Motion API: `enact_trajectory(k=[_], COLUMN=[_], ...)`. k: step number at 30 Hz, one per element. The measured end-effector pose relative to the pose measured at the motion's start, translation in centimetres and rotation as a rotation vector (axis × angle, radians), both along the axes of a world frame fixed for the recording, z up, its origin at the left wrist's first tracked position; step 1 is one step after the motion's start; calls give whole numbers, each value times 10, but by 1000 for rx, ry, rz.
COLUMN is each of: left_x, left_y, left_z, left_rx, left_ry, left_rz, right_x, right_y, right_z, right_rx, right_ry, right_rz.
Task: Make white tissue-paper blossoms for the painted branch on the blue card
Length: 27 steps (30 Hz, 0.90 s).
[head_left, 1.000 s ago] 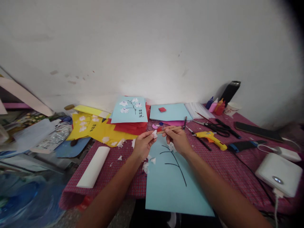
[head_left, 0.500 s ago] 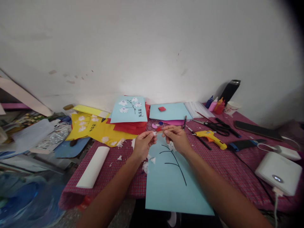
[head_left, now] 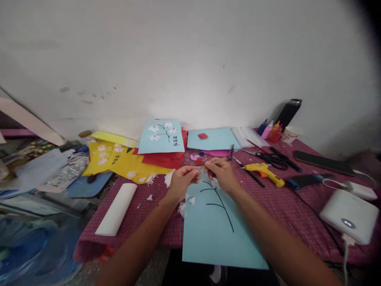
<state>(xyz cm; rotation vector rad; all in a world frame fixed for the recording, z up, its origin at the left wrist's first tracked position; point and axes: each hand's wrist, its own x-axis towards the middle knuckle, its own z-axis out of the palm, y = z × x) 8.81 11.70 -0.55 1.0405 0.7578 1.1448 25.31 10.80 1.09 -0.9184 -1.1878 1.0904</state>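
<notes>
My left hand [head_left: 182, 182] is closed in a pinch around a small bit of white tissue paper, now mostly hidden by the fingers. Close beside it, my right hand [head_left: 220, 173] pinches a thin light-brown stick [head_left: 201, 168], its tip pointing at the left fingertips. Both hands are above the top of a light blue sheet [head_left: 205, 238], which bears black drawn branches [head_left: 222, 206]. A white crumpled paper flower [head_left: 214, 183] sits at the upper branch, partly behind my right wrist. Torn white tissue scraps [head_left: 182, 209] lie at the sheet's left edge. Behind the hands is a palette [head_left: 193, 158] with paint.
A white paper roll [head_left: 117, 210] lies left. Finished flower pictures on blue [head_left: 149, 145] and yellow [head_left: 95, 163] paper stand behind. At right are a yellow glue gun [head_left: 264, 172], scissors [head_left: 274, 160], paint bottles [head_left: 275, 133], a black flask [head_left: 288, 113] and a white power bank [head_left: 351, 216].
The fingertips of my two hands have drawn closer, and the stick's tip now meets the left fingers. The white bit in my left hand shows less than before.
</notes>
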Motion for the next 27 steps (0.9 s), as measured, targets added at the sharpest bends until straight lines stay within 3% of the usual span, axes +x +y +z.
enact_trajectory(k=[9, 19, 27], left_x=[-4, -2, -3], left_y=[-2, -3, -5], left_z=[1, 2, 3], left_rx=[-36, 20, 70], left_ry=[-41, 10, 80], left_rz=[-35, -55, -23], right_x=[3, 1, 1], right_y=[-1, 0, 0], right_z=[-3, -3, -2], right_rx=[51, 7, 2], right_ry=[77, 2, 47], right_rz=[119, 40, 90])
